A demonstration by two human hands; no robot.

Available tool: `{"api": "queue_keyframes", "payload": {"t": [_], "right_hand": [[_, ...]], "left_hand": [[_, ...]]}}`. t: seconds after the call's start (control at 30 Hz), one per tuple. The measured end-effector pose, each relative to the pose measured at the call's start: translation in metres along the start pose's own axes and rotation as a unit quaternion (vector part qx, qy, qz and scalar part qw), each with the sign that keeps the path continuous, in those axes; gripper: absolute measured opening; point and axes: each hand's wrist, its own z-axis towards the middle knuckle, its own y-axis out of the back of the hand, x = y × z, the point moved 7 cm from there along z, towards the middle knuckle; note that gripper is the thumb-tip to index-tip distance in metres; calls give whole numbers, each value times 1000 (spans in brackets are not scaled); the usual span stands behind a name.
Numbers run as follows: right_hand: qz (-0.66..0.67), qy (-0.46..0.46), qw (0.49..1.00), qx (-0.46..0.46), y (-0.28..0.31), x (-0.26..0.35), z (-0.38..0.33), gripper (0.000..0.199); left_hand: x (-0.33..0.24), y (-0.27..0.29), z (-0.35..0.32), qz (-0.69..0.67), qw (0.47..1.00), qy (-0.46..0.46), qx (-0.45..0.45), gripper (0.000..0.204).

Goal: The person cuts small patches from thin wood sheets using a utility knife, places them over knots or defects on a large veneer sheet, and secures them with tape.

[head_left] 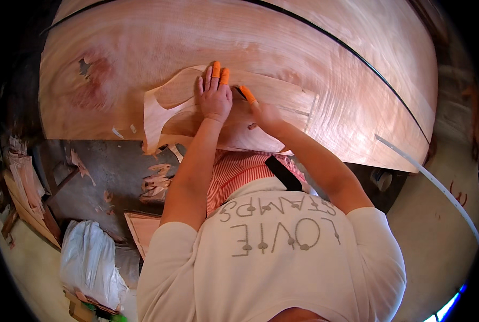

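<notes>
A large thin wood veneer sheet covers the work surface, and a smaller veneer piece with curved, torn-looking edges lies over its near part. My left hand presses flat on the smaller piece, fingers stretched away from me, two of them in orange finger covers. Just to its right, my right hand is closed round a slim dark knife-like tool, mostly hidden by the fingers. An orange-covered finger lies along this tool, whose tip is close to the veneer near my left fingers.
A black strip arcs over the sheet. A long pale ruler-like strip juts past the right edge. Veneer scraps lie below the near edge. At lower left are a white plastic bag and stacked veneer offcuts. The sheet has a ragged hole at left.
</notes>
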Motion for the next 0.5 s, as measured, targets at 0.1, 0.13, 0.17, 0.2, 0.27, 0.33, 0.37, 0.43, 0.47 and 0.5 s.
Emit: {"api": "queue_keyframes", "payload": {"t": [0.1,0.13,0.17,0.2,0.27,0.33,0.37,0.43,0.47,0.5], "right_hand": [[-127,44,991,15,4,-30,-13,61],[-166,31,984,52,4,-43,-14,61],[-204,18,975,90,5,-56,-13,60],[-241,7,962,127,6,-69,-16,60],[-266,26,953,142,29,-72,-22,72],[-297,58,943,139,52,-74,-27,61],[-322,83,932,142,57,-78,-24,74],[-319,108,930,149,73,-92,-26,56],[-317,131,930,132,84,-101,-27,47],[-356,117,912,167,88,-116,-24,37]], "left_hand": [[-10,12,6,-22,1000,-3,-16,45],[-11,13,6,-21,1000,-5,-15,47],[-11,13,6,-19,1000,-6,-13,49],[-11,12,7,-17,1000,-7,-11,51],[-8,10,5,-10,1000,-3,-17,52],[-8,8,6,-12,1000,-2,-17,52],[-9,8,7,-13,1000,-4,-10,52],[-11,9,7,-16,1000,-4,1,53],[-12,8,8,-17,1000,-3,5,53],[-12,7,8,-19,1000,-2,8,52]]}}
